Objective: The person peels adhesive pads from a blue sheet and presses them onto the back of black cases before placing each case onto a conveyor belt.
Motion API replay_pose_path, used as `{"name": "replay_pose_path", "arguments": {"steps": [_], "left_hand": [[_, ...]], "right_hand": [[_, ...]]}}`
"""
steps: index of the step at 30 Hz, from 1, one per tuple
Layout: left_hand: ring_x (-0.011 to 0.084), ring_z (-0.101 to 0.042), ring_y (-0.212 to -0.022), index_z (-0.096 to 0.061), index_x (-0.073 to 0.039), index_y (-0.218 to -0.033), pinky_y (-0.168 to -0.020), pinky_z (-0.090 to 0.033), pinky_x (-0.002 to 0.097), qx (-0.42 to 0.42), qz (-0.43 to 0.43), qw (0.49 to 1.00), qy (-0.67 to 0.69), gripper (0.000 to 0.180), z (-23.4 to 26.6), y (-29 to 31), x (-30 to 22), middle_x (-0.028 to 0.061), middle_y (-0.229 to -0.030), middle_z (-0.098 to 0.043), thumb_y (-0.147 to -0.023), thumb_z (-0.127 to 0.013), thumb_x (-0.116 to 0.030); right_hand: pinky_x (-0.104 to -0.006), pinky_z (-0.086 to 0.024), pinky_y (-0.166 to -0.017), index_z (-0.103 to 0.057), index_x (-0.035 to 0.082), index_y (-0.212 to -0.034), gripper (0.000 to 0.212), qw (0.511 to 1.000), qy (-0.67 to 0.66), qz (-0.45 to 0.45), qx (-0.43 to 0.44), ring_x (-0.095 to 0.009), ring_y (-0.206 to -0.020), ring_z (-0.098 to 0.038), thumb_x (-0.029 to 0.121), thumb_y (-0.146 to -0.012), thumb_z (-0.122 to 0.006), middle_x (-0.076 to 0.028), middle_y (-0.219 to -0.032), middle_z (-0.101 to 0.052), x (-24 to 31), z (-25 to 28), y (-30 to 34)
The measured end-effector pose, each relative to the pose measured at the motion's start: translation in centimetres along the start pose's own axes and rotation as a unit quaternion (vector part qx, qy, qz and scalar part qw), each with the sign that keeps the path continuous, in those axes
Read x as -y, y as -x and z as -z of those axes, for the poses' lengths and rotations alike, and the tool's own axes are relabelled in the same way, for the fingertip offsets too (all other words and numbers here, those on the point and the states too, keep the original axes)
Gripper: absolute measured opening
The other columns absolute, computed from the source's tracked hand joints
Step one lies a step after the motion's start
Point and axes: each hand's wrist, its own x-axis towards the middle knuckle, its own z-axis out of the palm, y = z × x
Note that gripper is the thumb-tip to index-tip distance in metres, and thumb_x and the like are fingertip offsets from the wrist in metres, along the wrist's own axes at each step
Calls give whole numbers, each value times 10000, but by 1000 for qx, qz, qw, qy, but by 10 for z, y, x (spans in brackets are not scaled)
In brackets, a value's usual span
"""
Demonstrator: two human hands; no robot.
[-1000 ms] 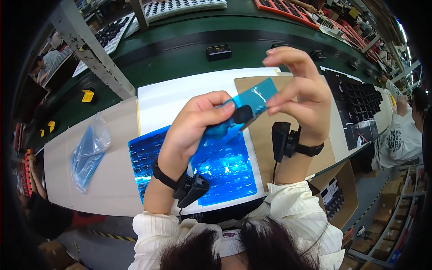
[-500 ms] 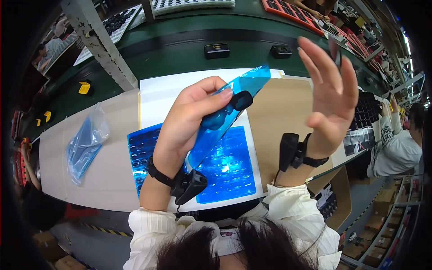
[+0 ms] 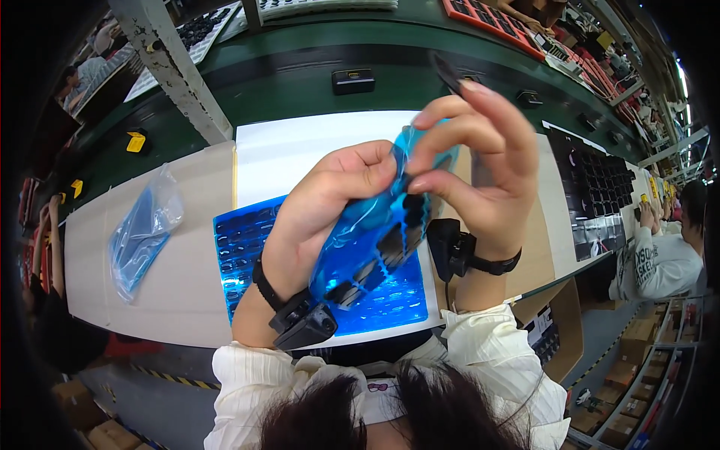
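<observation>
Blue plastic strip with black keycaps seated in it, held up above the bench, curled and translucent. Left hand closed around its upper part, thumb on top. Right hand pinches the strip's top edge with thumb and forefinger, other fingers spread loosely. Below: blue tray sheet flat on a white board, on a beige work table. Crumpled blue bag lies left. Green conveyor behind; another person sits at right.
</observation>
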Motion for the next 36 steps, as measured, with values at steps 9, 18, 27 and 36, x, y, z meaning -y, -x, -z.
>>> {"name": "replay_pose_path", "arguments": {"steps": [9,18,27,36], "left_hand": [[146,-585,-810,-469,30,-996,-764,-475,272,-79,-38,996,5,237,-15,-4,-10,102,-950,-572,-835,-509,-139],[175,-572,-829,-427,37,-1067,-755,-476,295,35,-10,997,64,295,0,3,-2,106,-956,-545,-840,-481,-144],[151,-562,-831,-487,22,-978,-780,-456,265,2,2,995,100,180,-2,7,9,80,-931,-558,-856,-459,-107],[154,-578,-815,-510,25,-966,-793,-459,282,4,33,991,130,170,-7,4,-8,84,-937,-579,-838,-484,-84]], "right_hand": [[-524,-274,-945,-5,204,-1354,1058,992,73,65,-74,-271,-860,-563,114,-597,-738,-193,-977,-566,-1,8,-2],[-468,-333,-932,53,379,-1321,1070,998,10,-12,-66,-175,-732,-568,-19,-641,-671,-193,-1212,-410,14,-19,4],[-504,-295,-955,14,413,-1316,1040,987,-102,-11,-126,-130,-692,-521,-89,-660,-617,-164,-1215,-393,17,-25,11],[-528,-274,-961,-70,378,-1330,934,965,-237,51,-104,-96,-623,-498,-26,-694,-622,-185,-1251,-334,12,6,15]]}}
